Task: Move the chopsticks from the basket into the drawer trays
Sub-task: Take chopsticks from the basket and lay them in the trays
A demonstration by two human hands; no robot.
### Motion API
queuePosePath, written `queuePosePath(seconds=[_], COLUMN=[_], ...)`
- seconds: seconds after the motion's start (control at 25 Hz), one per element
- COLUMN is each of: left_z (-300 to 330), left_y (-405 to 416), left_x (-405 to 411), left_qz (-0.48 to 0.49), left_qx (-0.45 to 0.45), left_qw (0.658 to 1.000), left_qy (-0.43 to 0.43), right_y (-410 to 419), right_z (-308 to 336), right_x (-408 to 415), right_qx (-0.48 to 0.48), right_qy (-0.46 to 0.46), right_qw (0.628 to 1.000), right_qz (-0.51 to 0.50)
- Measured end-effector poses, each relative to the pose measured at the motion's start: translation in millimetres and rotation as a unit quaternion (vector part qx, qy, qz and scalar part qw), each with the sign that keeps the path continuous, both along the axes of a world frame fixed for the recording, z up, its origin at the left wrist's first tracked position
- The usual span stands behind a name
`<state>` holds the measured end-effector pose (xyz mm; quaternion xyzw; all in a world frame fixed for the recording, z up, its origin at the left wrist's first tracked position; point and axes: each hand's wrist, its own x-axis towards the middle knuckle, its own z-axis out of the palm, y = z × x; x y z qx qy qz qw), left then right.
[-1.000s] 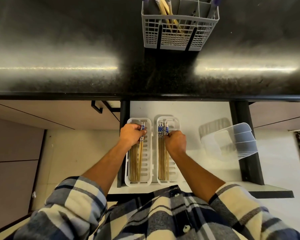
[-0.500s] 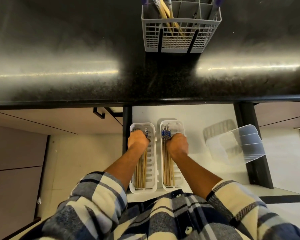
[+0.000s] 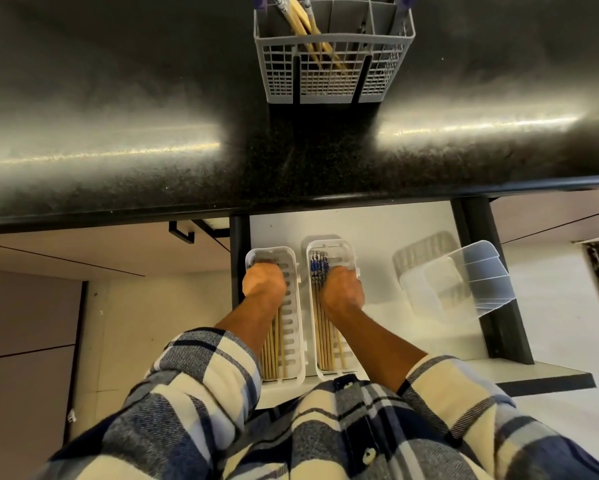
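A big dark shiny counter (image 3: 152,116) fills the top half of the picture. No words or labels can be read on anything. Below it, in the middle, a white drawer (image 3: 395,230) is pulled out. At the right of the drawer lies a clear plastic box (image 3: 464,282), tipped on its side. At the top middle of the picture a grey basket (image 3: 332,77) stands on the counter, and some chopsticks (image 3: 305,29) lean inside its left part, with blue ends sticking up. In the drawer two white trays lie side by side, nearly touching. The left tray (image 3: 291,306) holds a bunch of wooden chopsticks (image 3: 274,351) lying flat along it. The right tray (image 3: 346,251) holds more chopsticks (image 3: 317,271), with blue and white ends at the far end. Both arms reach down from checked sleeves at the bottom of the picture. The left hand (image 3: 264,284) is in the left tray, on top of the chopsticks there. The right hand (image 3: 343,289) is in the right tray, just beside the blue ends. Both hands show only their backs, with the fingers curled under, so I cannot tell if they grip any chopsticks.
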<state>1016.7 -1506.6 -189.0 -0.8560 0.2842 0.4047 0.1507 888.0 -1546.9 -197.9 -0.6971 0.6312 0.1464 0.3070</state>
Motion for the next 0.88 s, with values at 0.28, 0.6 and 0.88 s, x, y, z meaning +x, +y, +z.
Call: queuePosePath(seconds=[0.28,0.6,0.88], left_z=[7.9,-2.3,-16.3], left_y=[17.3,69.7,95.9], left_x=[-11.4,-30.1,-28.4], left_qz=[-0.087,-0.367,-0.442], left_qx=[-0.051,-0.142,-0.024], left_qw=[0.994,0.913,0.887], left_qy=[-0.049,-0.104,-0.132], right_y=[6.3,15.1,23.0], right_z=[6.4,7.2,3.5], right_x=[-6.6,-19.3,-27.7], right_qx=[-0.013,-0.006,-0.002], right_qy=[-0.005,-0.027,-0.022], right_qw=[0.999,0.999,0.998], right_qz=[0.051,0.035,0.053])
